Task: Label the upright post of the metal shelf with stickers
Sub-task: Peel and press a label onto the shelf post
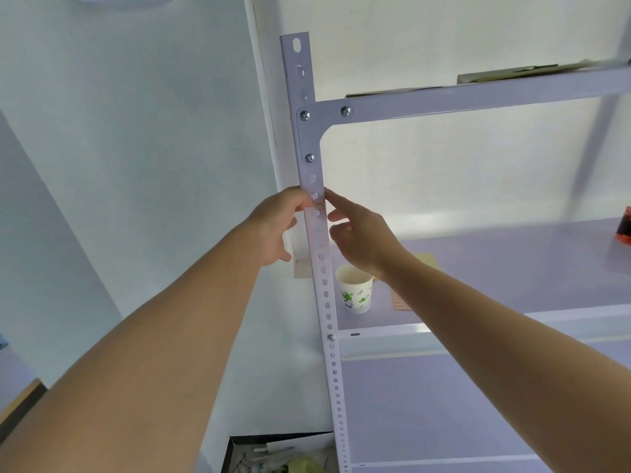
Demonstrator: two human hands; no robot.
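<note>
Lower left of centre: one dark open box (273, 454) of mixed clutter, against the pale wall.

Left of centre: left grip (276, 227), one bare hand, fingers curled, fingertips pinching the left edge of the sticker against the post.

Centre: one upright post (293, 80), pale perforated metal, with a single row of holes along its face. One sticker (319, 205), small, white with red print, flat on the front of the post, below the corner plate and between the two hands. Four bolts in all: three on the corner plate (309, 134) joining post to top beam, one lower down at the front lip of the middle shelf.

Right of centre: right grip (365, 240), one bare hand, released and grasping nothing, index fingertip (330, 195) straight and touching the post at the sticker's right edge, remaining fingers loosely bent.

Further right: three shelf levels. On the middle shelf (512, 268), one paper cup (355, 291), upright, white with green print, just beside the post; one sticker sheet (398, 302) with red print, partly hidden under the right forearm. On the top level, flat cardboard (512, 76).

Far right edge: one red-and-black object (626, 228), cut off by the frame, kind not discernible.
</note>
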